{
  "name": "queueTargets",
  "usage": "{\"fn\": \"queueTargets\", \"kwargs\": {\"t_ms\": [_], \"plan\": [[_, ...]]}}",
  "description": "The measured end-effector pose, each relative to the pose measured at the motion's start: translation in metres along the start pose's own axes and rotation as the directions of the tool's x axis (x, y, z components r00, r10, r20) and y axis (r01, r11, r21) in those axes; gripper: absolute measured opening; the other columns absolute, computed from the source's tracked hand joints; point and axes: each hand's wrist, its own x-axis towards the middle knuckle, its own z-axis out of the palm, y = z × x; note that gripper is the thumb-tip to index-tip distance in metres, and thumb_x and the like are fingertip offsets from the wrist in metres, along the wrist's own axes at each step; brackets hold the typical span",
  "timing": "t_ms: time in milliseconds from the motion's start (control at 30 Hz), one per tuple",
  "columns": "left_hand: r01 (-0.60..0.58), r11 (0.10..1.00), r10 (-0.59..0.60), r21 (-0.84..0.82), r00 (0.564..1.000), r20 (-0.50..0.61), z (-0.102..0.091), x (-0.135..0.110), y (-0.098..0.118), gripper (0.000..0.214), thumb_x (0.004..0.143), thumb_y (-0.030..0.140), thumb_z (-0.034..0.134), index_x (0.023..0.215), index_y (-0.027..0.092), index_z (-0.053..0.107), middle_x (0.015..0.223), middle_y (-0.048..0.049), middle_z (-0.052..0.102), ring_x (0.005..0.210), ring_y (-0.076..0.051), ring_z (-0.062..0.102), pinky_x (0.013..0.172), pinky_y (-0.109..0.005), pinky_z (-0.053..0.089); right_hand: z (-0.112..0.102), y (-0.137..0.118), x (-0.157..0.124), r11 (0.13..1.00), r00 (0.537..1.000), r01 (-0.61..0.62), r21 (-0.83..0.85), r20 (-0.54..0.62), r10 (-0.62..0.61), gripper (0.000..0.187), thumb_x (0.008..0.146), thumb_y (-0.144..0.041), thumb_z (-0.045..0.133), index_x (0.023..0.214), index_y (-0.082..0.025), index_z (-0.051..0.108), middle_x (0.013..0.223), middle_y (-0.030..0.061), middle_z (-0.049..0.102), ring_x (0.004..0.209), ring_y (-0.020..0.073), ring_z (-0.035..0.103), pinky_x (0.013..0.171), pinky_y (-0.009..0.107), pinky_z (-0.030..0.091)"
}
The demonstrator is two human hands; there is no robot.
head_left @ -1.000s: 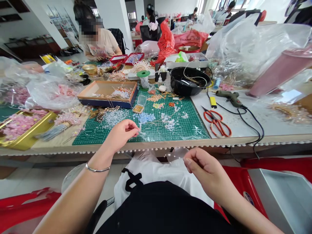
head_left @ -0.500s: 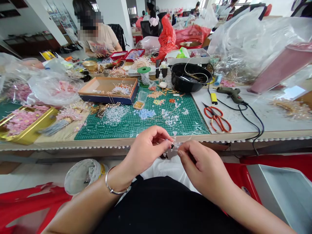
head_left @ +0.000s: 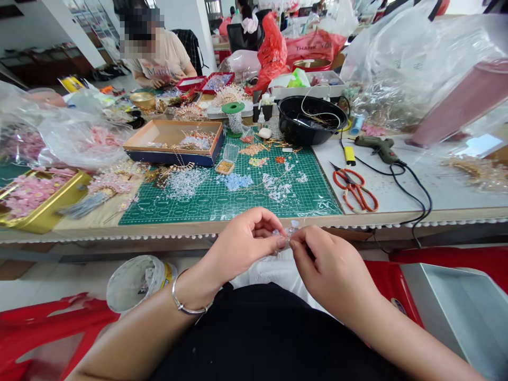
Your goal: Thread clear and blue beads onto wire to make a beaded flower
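Note:
In the head view my left hand (head_left: 248, 243), a silver bangle on its wrist, pinches a small beaded flower sprig (head_left: 293, 226) with clear beads and pale petals. My right hand (head_left: 327, 262) is closed at the fingertips on the same sprig, just to its right. Both hands are over my lap, in front of the table edge. Beyond them a green cutting mat (head_left: 190, 209) carries blue petals (head_left: 237, 182), whitish petals (head_left: 278, 189) and a heap of clear beads (head_left: 184, 182). The fine wire of the sprig is hard to make out between the fingers.
Red-handled scissors (head_left: 359, 193) and a glue gun (head_left: 377, 147) with its cable lie on the right. A black bowl (head_left: 311, 121) and an open box (head_left: 174, 153) stand behind the mat. A gold tin (head_left: 63, 203) holds pink flowers. Across the table sits a person (head_left: 170, 53).
My hands have drawn closer together, and the sprig's pale top has shifted to the right between them. The view has tilted slightly.

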Motion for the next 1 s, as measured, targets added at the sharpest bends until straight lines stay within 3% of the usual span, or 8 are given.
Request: {"fn": "queueTargets", "kwargs": {"t_ms": [333, 633, 767, 900, 1000], "plan": [[0.024, 0.997, -0.024, -0.070, 1.000, 0.001, -0.001, 0.002, -0.004, 0.017, 0.072, 0.018, 0.071, 0.082, 0.017, 0.057, 0.076, 0.0013, 0.062, 0.067, -0.009, 0.057, 0.065, -0.023, 0.047, -0.003, -0.002, 0.001, 0.933, 0.963, -0.252, 0.256, 0.158, 0.217, 0.012, 0.088, -0.021, 0.049, 0.078, -0.021, 0.055, 0.067, -0.0004, 0.063, 0.060, 0.0152, 0.057, 0.056, 0.026, 0.042], [0.011, 0.999, -0.010, -0.048, 1.000, 0.023, -0.003, 0.002, -0.011, 0.018, 0.073, 0.022, 0.070, 0.080, 0.017, 0.054, 0.076, 0.0020, 0.058, 0.067, -0.009, 0.053, 0.063, -0.022, 0.044, -0.004, -0.007, 0.000, 0.914, 0.947, -0.307, 0.266, 0.179, 0.266, 0.012, 0.086, -0.022, 0.051, 0.076, -0.022, 0.056, 0.067, -0.0002, 0.063, 0.061, 0.0158, 0.057, 0.055, 0.026, 0.043], [0.017, 0.999, -0.016, -0.038, 0.999, 0.037, -0.005, 0.002, -0.012, 0.018, 0.074, 0.023, 0.070, 0.080, 0.018, 0.054, 0.074, 0.0031, 0.055, 0.068, -0.008, 0.051, 0.063, -0.021, 0.042, -0.002, -0.006, 0.000, 0.939, 0.970, -0.239, 0.248, 0.106, 0.219, 0.003, 0.084, -0.020, 0.054, 0.086, -0.022, 0.052, 0.070, -0.0001, 0.059, 0.059, 0.0150, 0.055, 0.053, 0.026, 0.043], [0.018, 1.000, -0.018, -0.001, 0.998, 0.060, -0.007, 0.001, -0.008, 0.016, 0.075, 0.023, 0.068, 0.080, 0.018, 0.053, 0.072, 0.0033, 0.053, 0.066, -0.008, 0.049, 0.062, -0.021, 0.041, 0.002, -0.001, -0.001, 0.973, 0.997, -0.055, 0.226, -0.042, 0.066, 0.028, 0.081, -0.014, 0.056, 0.107, -0.019, 0.049, 0.087, 0.0045, 0.055, 0.065, 0.0150, 0.052, 0.060, 0.030, 0.047], [0.019, 1.000, -0.020, 0.019, 0.996, 0.083, -0.008, 0.001, -0.006, 0.015, 0.076, 0.023, 0.067, 0.079, 0.018, 0.053, 0.072, 0.0022, 0.054, 0.066, -0.009, 0.051, 0.063, -0.023, 0.042, 0.002, -0.001, 0.000, 0.970, 0.997, 0.047, 0.239, -0.075, -0.030, 0.045, 0.081, -0.011, 0.055, 0.123, -0.020, 0.042, 0.108, 0.0102, 0.052, 0.067, 0.0137, 0.052, 0.062, 0.032, 0.050]]}}
